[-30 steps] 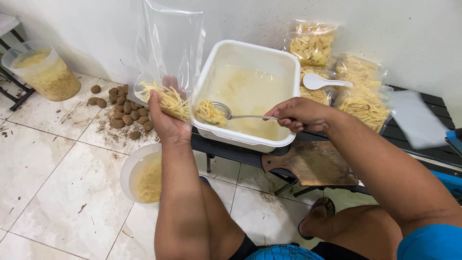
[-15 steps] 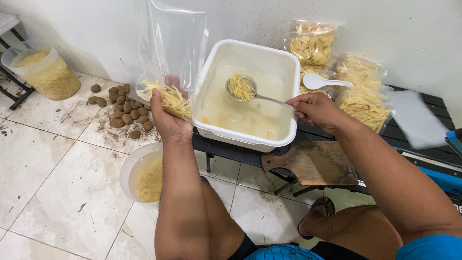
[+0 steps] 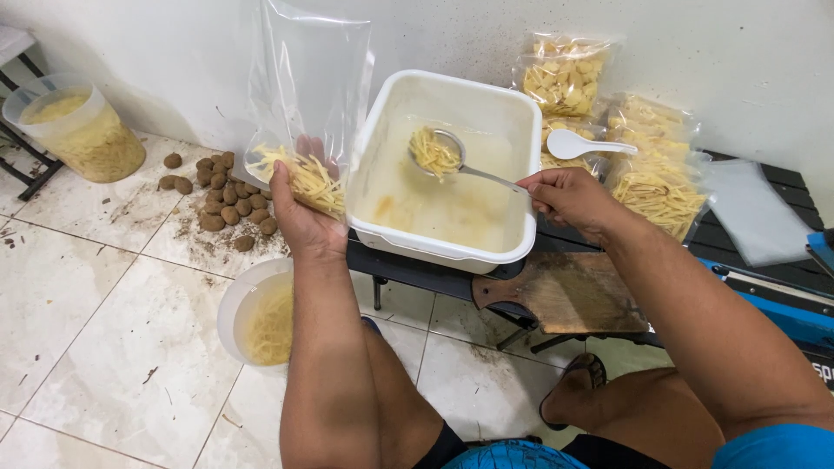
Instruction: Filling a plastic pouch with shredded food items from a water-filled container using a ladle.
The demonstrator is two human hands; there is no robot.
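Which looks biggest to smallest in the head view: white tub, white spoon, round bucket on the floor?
1. white tub
2. round bucket, partly hidden by the left arm and nearer the camera, so its rank is less sure
3. white spoon

We note a clear plastic tub (image 3: 74,130) of pale yellow contents at the far left, beside a dark metal frame (image 3: 26,169). A heap of small brown tubers (image 3: 221,201) lies on the tiled floor (image 3: 78,304) against the wall, loose dirt around it. A white bucket (image 3: 233,304) with yellow strips sits on the floor near the low dark bench (image 3: 417,269). We record sealed bags of cut pieces (image 3: 565,82) and strips (image 3: 660,187) at the wall, a white plastic spoon (image 3: 582,146) resting on them. Flat empty bags (image 3: 754,213) lie right of these. A wooden cutting board (image 3: 565,300) sits under the bench edge.
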